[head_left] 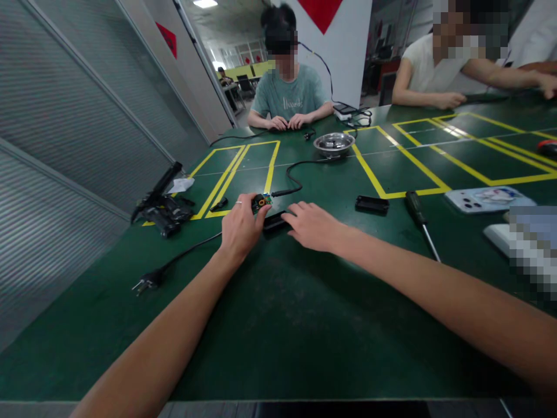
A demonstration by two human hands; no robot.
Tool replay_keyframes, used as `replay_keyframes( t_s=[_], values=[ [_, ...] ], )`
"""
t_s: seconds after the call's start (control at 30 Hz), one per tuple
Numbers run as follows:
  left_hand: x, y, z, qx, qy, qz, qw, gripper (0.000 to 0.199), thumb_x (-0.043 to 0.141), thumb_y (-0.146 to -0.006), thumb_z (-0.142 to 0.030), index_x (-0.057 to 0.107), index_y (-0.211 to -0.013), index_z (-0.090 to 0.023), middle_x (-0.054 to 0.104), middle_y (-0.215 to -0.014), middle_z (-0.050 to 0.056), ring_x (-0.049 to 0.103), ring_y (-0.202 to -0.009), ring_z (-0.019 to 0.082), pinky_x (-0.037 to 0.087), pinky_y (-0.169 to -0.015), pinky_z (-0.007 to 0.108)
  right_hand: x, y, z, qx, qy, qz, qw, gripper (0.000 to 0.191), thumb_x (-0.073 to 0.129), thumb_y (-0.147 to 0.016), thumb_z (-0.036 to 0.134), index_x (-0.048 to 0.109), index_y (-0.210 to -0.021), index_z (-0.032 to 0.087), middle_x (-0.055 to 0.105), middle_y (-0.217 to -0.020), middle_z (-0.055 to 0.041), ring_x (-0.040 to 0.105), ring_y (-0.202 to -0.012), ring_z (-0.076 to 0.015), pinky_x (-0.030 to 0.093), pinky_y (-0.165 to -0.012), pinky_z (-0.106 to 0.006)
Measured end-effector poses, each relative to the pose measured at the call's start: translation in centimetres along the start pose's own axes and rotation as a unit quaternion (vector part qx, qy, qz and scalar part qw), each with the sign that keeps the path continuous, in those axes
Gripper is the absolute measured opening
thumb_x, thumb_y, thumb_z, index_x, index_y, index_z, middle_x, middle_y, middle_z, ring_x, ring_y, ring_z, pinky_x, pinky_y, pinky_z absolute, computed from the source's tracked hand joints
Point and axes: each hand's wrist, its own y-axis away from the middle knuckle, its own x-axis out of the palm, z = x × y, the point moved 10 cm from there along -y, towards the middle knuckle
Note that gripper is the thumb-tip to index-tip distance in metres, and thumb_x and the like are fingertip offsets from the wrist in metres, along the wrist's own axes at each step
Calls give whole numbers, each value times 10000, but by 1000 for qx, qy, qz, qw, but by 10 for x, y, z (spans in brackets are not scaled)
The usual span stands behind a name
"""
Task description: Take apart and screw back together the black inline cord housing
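Lying nearest, a black power plug [148,283] rested on the green table [278,325], its cord running up behind the left hand [239,226]. And that left hand had a neat pinch, thumb and fingers closed on a small circuit board [263,201]! Just beside and below it sat an open black case [275,223], with the right hand [311,225] at its right end, fingers loosely bent; whether they gripped it, I couldn't tell. Over to the right lay a screwdriver [418,215], a phone [487,198] and another black case piece [372,205]; over to the left, dark plastic bags [167,215]. Beyond, a black cable [291,174] curved from beside the board toward a metal bowl [334,144], and across the table sat a person in a green shirt [289,93], both hands together on something dark.
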Motion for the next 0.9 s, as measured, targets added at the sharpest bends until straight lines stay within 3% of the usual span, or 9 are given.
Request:
replay_keyframes(
  t_s=[0.13,0.27,0.47,0.53,0.63,0.73,0.9],
  values=[
    [14,3,3,-4,6,24,1000,407,385,-964,-479,458,-1214,-166,634,-1120,124,638,-975,274,479,-746,337,31,-34,26,-2,14,10,1000,413,300,-966,167,558,-1282,103,570,-1283,-181,510,-1142,-290,414,-897,-412],
    [20,4,5,-6,21,41,999,424,360,-966,-497,470,-1209,-167,645,-1110,123,643,-960,273,482,-743,344,27,-30,18,8,33,18,999,389,318,-952,143,665,-1127,121,638,-1125,-172,548,-1033,-289,412,-861,-421],
    [19,4,-6,-1,31,51,998,441,363,-958,-531,480,-1187,-173,667,-1053,108,658,-908,273,477,-728,339,-5,45,-18,42,51,54,996,324,411,-877,71,733,-903,94,625,-878,-179,578,-834,-282,432,-730,-422],
    [21,5,-14,9,37,61,997,443,371,-956,-532,481,-1192,-174,670,-1061,107,663,-902,273,478,-728,341,-14,76,-25,39,39,65,996,289,479,-851,92,741,-962,144,621,-927,-158,576,-839,-269,447,-728,-415],
    [24,7,-27,24,49,72,996,449,394,-946,-542,481,-1194,-177,673,-1064,103,667,-904,272,480,-736,340,-28,112,-32,57,-84,59,993,248,540,-866,226,733,-1021,206,596,-1031,-127,569,-915,-248,475,-784,-422],
    [24,11,-39,43,60,81,994,437,413,-940,-542,482,-1181,-184,677,-1058,94,667,-912,270,485,-747,338,-37,130,-33,79,-178,40,980,277,582,-850,271,693,-1101,233,572,-1090,-97,556,-986,-225,483,-852,-413],
    [23,16,-44,53,61,94,992,449,406,-938,-552,489,-1178,-182,682,-1036,93,665,-906,260,490,-747,334,-31,137,-23,86,-194,38,977,259,597,-839,264,670,-1085,229,566,-1104,-94,542,-1002,-233,481,-867,-435]
  ],
)
